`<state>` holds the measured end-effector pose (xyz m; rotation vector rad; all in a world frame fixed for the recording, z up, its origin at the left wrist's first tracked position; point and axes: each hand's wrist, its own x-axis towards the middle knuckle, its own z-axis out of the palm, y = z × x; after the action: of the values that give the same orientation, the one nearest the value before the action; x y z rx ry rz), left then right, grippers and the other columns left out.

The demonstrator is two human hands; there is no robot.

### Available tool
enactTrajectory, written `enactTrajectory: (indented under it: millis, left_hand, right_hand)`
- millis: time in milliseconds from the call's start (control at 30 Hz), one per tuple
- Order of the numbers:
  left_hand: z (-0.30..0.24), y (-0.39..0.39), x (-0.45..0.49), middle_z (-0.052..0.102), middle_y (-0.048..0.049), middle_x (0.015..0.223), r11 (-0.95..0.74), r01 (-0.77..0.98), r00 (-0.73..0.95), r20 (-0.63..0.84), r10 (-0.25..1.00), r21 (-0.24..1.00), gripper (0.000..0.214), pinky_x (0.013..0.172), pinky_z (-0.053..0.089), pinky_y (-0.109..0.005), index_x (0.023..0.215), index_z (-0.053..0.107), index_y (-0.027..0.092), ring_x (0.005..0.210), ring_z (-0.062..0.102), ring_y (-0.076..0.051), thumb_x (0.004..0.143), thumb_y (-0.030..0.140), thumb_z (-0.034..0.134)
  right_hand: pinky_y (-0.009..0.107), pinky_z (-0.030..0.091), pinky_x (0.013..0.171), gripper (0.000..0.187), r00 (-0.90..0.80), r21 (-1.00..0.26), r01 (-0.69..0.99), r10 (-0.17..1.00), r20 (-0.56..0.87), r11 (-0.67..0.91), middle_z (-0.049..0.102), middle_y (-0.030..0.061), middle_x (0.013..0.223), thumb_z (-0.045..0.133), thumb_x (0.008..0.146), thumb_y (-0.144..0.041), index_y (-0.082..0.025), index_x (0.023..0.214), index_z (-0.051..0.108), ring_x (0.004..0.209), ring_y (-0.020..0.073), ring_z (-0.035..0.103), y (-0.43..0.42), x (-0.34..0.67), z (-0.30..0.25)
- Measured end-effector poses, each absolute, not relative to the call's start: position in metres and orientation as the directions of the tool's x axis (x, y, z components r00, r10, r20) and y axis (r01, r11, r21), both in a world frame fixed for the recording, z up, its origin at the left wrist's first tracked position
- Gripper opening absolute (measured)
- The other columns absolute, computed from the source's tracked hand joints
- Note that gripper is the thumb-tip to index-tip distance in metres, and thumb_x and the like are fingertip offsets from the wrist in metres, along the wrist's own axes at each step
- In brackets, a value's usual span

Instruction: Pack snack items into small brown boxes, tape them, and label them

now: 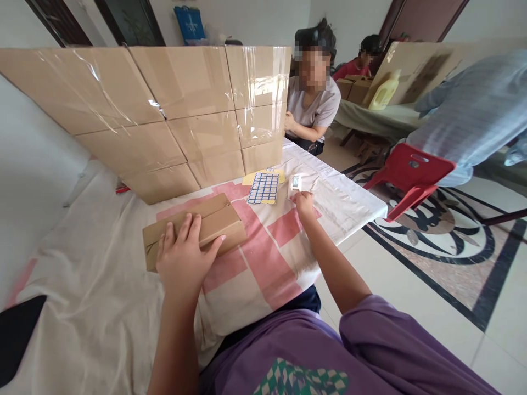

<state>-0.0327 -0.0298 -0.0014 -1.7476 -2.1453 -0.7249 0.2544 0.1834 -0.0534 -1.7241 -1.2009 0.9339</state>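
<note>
My left hand [181, 249] lies with fingers spread on top of a closed brown cardboard box [218, 222], its thumb pointing right along the near side. Farther right, my right hand [303, 206] is closed, with the fingertips down at the cloth. Just beyond those fingertips is a small white object [295, 184] with a greyish patch; its kind is unclear. Whatever the right fingers pinch is hidden. Between the two hands and farther back, a sheet of blue-bordered labels [263, 188] rests partly over a yellow sheet [249, 178].
A wall of taped cardboard boxes [197, 109] stands along the table's far side. The tablecloth [255, 263] is pink and white, wrinkled at left. Beyond the right corner a person [315, 107] crouches. A red chair [411, 173] and a yellow jug [385, 90] are to the right.
</note>
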Motion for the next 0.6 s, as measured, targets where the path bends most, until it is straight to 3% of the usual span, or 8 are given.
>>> enactTrajectory:
  millis: [300,600]
  left_hand:
    - [-0.001,-0.031,-0.032,0.052,-0.0113,0.158,0.142,0.968,-0.229,0.512,0.828,0.205,0.073,0.124,0.029,-0.058,0.154,0.050,0.019,0.151,0.037,-0.045,0.095,0.061,0.054]
    - [-0.002,-0.032,-0.031,0.052,-0.0102,0.158,0.152,0.971,-0.227,0.520,0.823,0.182,0.073,0.125,0.029,-0.056,0.154,0.050,0.020,0.151,0.038,-0.044,0.095,0.061,0.055]
  right_hand:
    - [0.024,0.050,0.074,0.008,0.337,-0.912,0.373,0.941,-0.036,-0.169,0.055,0.0022,0.084,0.055,0.083,-0.030,-0.022,0.081,0.056,0.085,0.0180,0.060,0.179,0.252,-0.064]
    - [0.027,0.051,0.075,0.020,0.338,-0.890,0.383,0.934,-0.114,-0.247,0.063,0.0090,0.093,0.057,0.085,-0.024,-0.013,0.096,0.070,0.089,0.0205,0.060,0.184,0.255,-0.073]
